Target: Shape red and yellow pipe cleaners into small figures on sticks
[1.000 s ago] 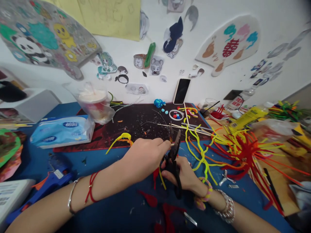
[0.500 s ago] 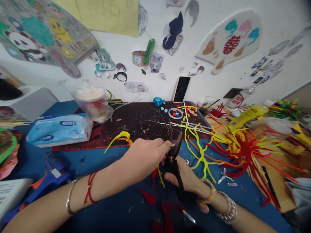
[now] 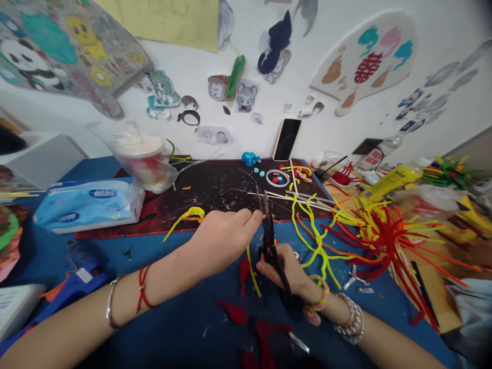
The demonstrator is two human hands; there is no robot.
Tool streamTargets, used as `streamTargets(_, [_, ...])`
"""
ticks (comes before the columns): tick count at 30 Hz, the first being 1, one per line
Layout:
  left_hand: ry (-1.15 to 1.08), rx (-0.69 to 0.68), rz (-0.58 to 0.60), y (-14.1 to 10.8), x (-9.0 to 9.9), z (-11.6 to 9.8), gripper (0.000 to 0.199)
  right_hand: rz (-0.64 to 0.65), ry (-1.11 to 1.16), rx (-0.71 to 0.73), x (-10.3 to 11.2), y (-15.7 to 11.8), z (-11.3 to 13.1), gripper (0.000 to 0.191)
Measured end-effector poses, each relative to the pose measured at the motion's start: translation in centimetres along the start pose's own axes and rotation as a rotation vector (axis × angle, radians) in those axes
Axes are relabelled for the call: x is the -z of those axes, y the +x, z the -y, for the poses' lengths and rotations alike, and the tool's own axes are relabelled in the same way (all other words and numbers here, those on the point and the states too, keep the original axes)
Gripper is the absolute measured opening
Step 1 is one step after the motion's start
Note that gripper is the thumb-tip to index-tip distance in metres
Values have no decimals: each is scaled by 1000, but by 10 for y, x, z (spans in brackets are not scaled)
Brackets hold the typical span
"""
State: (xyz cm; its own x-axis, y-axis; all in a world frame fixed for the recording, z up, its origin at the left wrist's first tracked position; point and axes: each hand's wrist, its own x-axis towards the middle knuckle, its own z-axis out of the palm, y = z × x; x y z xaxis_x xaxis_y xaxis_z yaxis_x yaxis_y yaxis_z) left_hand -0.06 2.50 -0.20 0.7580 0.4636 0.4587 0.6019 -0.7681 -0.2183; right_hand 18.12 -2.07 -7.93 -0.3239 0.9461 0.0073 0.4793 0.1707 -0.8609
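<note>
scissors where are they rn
In the head view, the black-handled scissors are at lower centre, held upright in the right hand, blades beside the left hand, just in front of the dark craft mat.

1. The left hand (image 3: pixel 221 241) is extending toward the blades, its fingertips (image 3: pixel 253 219) nearly touching a thin pale stick (image 3: pixel 265 217) lying between them.
2. The right hand (image 3: pixel 282 271) is gripping black-handled scissors (image 3: pixel 271 253), blades pointing up, slightly parted.
3. A yellow pipe cleaner (image 3: pixel 251 271) is lying just beside the scissors on the blue table (image 3: pixel 172 312), near red felt scraps (image 3: pixel 236 312).
4. A tangled bunch of red, orange and yellow pipe cleaners (image 3: pixel 384 241) is spreading right of the right hand.
5. A blue glue gun (image 3: pixel 82 277) is resting left of the left forearm.
6. A dark cutting mat (image 3: pixel 215 200) is lying beyond both hands, a phone (image 3: pixel 287 139) leaning upright at its far edge.
</note>
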Motion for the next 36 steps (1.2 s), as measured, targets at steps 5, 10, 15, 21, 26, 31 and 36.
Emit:
streamTargets(5, [30,-66,68,1,10,-2,22,48,74,48,8,-5,10,35])
streamTargets(10, [53,-161,109,-1,16,-16,20,36,84,120,11,-15,16,45])
streamTargets(15, [73,-213,56,-4,13,-23,23,-5,-93,178,8,-17,5,38])
streamTargets(21, [106,-212,-33,0,10,-13,22,-7,-120,161,4,-4,-2,21])
streamTargets(26, [160,-175,-112,-1,4,0,23,4,-34,42,-1,-1,2,28])
streamTargets(31, [188,-66,-49,1,7,-2,16,3,-9,0,7,-3,6,23])
streamTargets(36, [110,-52,82,2,7,-15,13,-19,33,79,13,-8,5,41])
